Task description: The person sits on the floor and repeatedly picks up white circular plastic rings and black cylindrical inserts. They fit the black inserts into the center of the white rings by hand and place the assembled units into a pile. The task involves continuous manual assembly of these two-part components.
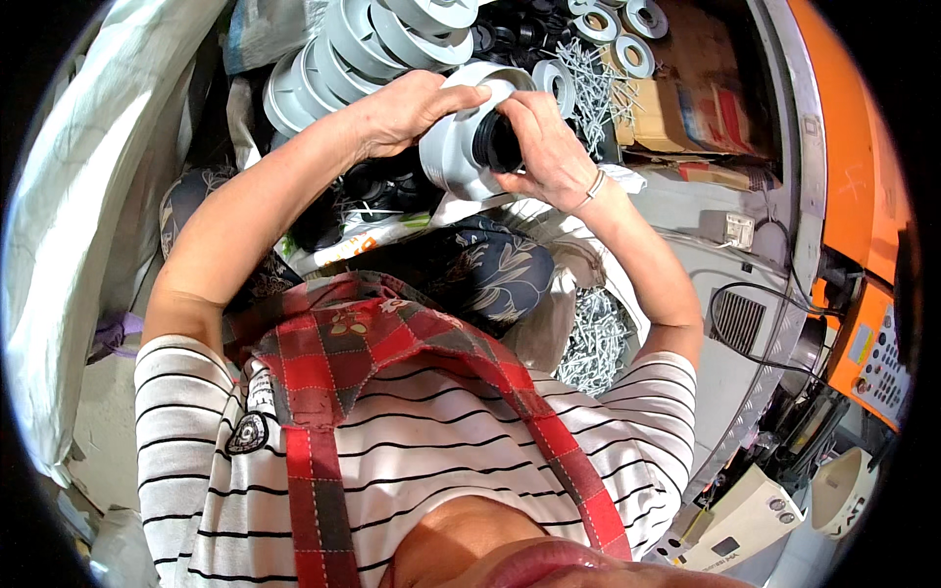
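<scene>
In front of me is a light grey plastic pipe fitting point(446, 152), round and hollow. My left hand point(410, 110) is closed on its upper left side, thumb lying across the top. A black ribbed ring point(500, 145), seemingly rubber, sits at the fitting's right-hand opening. My right hand point(554, 155) is closed around that black ring, fingers over its upper edge and thumb below. How far the ring goes into the fitting is hidden.
Stacked grey plastic fittings point(353, 49) rise beyond my left hand. Past my right hand lie loose metal screws point(591, 93), grey rings point(634, 56) and cardboard point(701, 113). An open sack holds more screws point(595, 338). A grey and orange machine point(867, 343) stands at right, with cables hanging.
</scene>
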Available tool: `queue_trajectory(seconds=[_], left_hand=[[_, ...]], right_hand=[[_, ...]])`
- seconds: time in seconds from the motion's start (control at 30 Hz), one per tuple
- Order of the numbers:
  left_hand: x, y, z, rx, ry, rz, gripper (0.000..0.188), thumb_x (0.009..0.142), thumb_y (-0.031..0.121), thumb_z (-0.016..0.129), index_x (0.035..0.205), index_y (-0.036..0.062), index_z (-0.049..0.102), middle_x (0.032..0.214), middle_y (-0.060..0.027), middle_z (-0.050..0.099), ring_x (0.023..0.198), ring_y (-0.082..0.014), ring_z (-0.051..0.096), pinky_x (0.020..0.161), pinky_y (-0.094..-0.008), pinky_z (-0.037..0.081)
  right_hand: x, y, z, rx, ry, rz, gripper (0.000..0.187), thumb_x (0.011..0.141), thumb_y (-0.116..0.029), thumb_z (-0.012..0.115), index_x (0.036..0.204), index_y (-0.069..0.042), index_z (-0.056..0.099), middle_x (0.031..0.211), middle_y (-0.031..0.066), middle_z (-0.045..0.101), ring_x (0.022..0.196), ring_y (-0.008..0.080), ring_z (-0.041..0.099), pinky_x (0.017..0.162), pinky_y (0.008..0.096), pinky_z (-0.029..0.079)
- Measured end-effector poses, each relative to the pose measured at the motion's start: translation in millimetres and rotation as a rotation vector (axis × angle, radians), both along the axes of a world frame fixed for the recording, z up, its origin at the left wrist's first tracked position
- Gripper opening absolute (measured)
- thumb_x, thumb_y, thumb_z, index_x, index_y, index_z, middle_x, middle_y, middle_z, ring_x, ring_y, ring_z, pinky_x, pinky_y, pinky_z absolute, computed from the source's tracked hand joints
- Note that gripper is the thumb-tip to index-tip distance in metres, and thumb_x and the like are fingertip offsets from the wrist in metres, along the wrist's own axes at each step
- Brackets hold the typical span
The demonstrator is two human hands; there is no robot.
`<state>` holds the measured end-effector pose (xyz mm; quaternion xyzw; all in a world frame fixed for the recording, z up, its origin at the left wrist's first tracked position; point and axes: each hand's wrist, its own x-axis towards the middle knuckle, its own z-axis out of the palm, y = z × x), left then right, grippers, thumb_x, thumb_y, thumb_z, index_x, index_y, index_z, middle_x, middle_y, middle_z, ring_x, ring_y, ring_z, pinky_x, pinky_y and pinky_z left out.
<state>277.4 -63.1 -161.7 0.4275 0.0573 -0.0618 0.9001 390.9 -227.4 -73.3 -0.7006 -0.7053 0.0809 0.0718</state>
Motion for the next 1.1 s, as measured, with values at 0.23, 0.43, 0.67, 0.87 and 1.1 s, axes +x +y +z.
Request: queue_trajectory(seconds=[0.23, 0.43, 0.67, 0.87, 1.1], left_hand=[[6.2, 1.0, -7.4, 0.071, 0.201, -0.093, 0.043, 0.090, 0.036, 0.056, 0.102, -0.0049, 0.062, 0.093, -0.0090, 0.065, 0.078, -0.0133, 0.062, 0.071, -0.0289, 0.052], [-0.4, 2.2, 0.8, -0.107, 0.143, -0.076, 0.039, 0.091, 0.030, 0.056, 0.111, -0.0029, 0.055, 0.098, -0.0088, 0.064, 0.086, -0.0152, 0.064, 0.079, -0.0308, 0.054], [-1.2, -6.4, -1.7, -0.271, 0.040, -0.033, 0.038, 0.092, 0.025, 0.056, 0.120, -0.0001, 0.050, 0.110, -0.0069, 0.059, 0.099, -0.0147, 0.059, 0.087, -0.0330, 0.051], [-0.5, -13.5, -3.8, -0.143, -0.136, 0.079, 0.046, 0.089, 0.022, 0.060, 0.127, 0.0013, 0.043, 0.117, -0.0071, 0.055, 0.105, -0.0159, 0.054, 0.091, -0.0327, 0.046], [3.1, -8.4, -6.3, 0.208, -0.224, 0.188, 0.057, 0.087, 0.024, 0.062, 0.131, 0.0001, 0.036, 0.115, -0.0081, 0.053, 0.103, -0.0143, 0.052, 0.088, -0.0296, 0.044]], right_hand=[[-11.7, -9.6, 6.5, 0.000, 0.055, 0.204, 0.068, 0.054, -0.012, 0.077, 0.112, -0.001, 0.043, 0.105, 0.0165, 0.047, 0.098, 0.0358, 0.047, 0.086, 0.0413, 0.043], [-8.7, -10.6, 7.4, -0.079, -0.099, -0.138, 0.073, 0.056, -0.013, 0.076, 0.122, -0.010, 0.045, 0.109, 0.0157, 0.048, 0.101, 0.0357, 0.046, 0.088, 0.0412, 0.045], [1.3, -9.1, -15.0, 0.048, 0.080, -0.237, 0.067, 0.057, -0.018, 0.077, 0.119, -0.008, 0.051, 0.110, 0.0144, 0.050, 0.101, 0.0327, 0.050, 0.089, 0.0374, 0.043], [4.4, -3.5, -40.2, 0.238, 0.386, -0.585, 0.066, 0.059, -0.026, 0.081, 0.113, -0.001, 0.054, 0.095, 0.0127, 0.059, 0.088, 0.0252, 0.058, 0.078, 0.0333, 0.048], [31.2, -4.1, -42.3, -0.179, 1.309, -0.930, 0.074, 0.075, -0.022, 0.076, 0.126, 0.012, 0.035, 0.084, 0.0110, 0.064, 0.071, 0.0137, 0.063, 0.060, 0.0249, 0.054]])
